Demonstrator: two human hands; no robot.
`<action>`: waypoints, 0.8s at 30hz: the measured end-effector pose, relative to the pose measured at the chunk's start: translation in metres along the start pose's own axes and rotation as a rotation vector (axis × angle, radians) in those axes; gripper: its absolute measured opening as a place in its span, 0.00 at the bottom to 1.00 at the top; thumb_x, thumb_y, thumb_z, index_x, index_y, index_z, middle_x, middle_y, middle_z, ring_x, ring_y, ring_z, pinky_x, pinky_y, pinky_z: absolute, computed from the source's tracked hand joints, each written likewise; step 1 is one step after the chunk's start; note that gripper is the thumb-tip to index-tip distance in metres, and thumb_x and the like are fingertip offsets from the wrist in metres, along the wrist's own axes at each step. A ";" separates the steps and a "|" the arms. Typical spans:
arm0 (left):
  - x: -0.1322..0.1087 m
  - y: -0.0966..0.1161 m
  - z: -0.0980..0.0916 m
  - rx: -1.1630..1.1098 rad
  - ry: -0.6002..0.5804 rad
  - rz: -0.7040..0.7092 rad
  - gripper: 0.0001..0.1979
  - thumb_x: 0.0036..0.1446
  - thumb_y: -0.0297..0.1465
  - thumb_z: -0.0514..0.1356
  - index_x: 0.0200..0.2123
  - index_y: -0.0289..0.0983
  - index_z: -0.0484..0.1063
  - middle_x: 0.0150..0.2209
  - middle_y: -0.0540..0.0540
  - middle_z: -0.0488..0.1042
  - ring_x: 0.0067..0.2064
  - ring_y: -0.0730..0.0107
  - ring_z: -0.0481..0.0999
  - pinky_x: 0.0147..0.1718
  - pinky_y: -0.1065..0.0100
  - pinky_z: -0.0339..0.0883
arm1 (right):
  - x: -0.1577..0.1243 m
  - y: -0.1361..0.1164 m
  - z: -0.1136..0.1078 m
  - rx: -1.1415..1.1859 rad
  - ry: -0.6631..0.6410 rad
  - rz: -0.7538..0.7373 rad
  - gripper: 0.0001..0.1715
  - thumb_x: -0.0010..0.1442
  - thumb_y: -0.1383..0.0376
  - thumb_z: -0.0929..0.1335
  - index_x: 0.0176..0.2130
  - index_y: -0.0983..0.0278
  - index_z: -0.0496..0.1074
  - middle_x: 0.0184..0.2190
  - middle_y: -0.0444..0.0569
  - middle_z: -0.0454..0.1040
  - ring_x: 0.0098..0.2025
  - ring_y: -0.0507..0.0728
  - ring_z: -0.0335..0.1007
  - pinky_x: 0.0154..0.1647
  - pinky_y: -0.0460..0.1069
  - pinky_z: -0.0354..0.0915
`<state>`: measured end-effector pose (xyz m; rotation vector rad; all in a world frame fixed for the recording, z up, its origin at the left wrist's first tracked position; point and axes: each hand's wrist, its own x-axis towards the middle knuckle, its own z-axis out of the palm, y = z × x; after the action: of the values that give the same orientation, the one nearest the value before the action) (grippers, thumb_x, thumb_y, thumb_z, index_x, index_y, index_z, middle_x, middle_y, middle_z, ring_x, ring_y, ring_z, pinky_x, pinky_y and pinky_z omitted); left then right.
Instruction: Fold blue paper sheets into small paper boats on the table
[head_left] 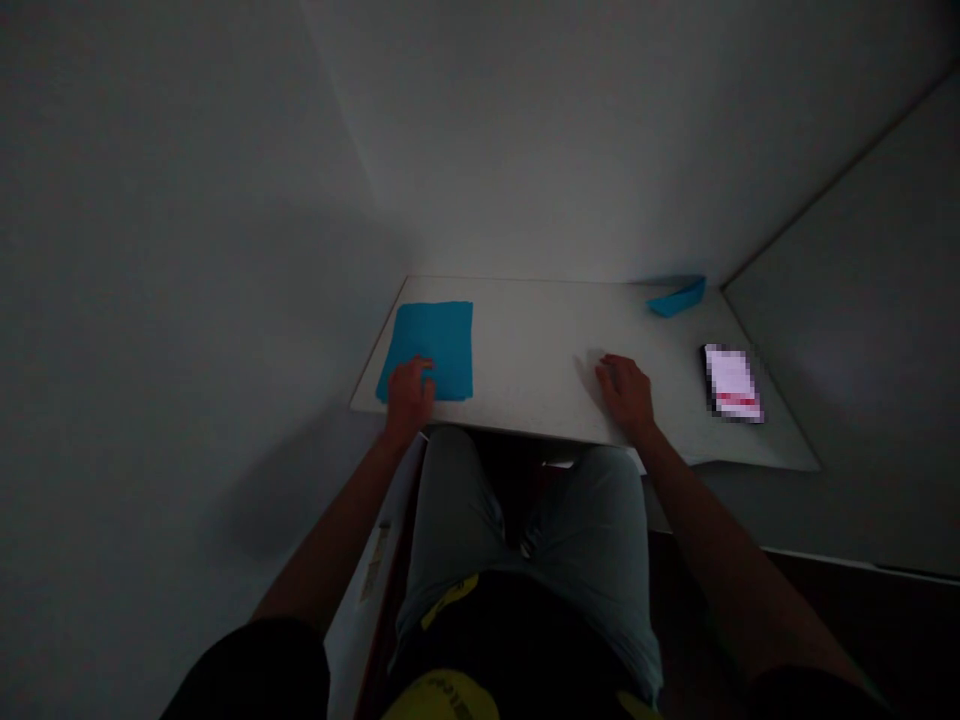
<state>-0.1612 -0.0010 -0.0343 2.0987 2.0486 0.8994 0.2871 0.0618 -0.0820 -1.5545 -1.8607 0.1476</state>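
Observation:
My left hand (409, 395) lies over the near edge of a flat, square blue cloth or paper sheet (439, 345), which sits at the left of a white table (532, 345). It presses on the sheet without visibly pinching it. My right hand (626, 392) rests palm-down on the bare tabletop near the front edge, touching nothing else. Toward the far right corner lies a smaller folded blue piece (675, 298). A smartphone (733, 384) with a lit screen lies face-up at the right, beyond my right hand.
Pale walls (600, 130) close in the table's far side and left side. My legs in grey trousers (525, 530) lie below the front edge. A yellow item (439, 698) sits at my lap. A pale panel (367, 600) stands beside my left leg.

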 end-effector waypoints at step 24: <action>-0.005 0.096 0.074 0.096 -0.150 0.053 0.29 0.66 0.39 0.61 0.68 0.38 0.68 0.72 0.33 0.69 0.77 0.44 0.61 0.76 0.42 0.50 | 0.127 0.092 -0.005 -0.355 -0.046 0.167 0.23 0.70 0.60 0.66 0.59 0.62 0.79 0.79 0.61 0.53 0.70 0.79 0.54 0.65 0.76 0.56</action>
<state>-0.0423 0.0095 -0.0545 2.2038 2.0074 0.6391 0.3609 0.1998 -0.0690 -1.9632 -1.8636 -0.0774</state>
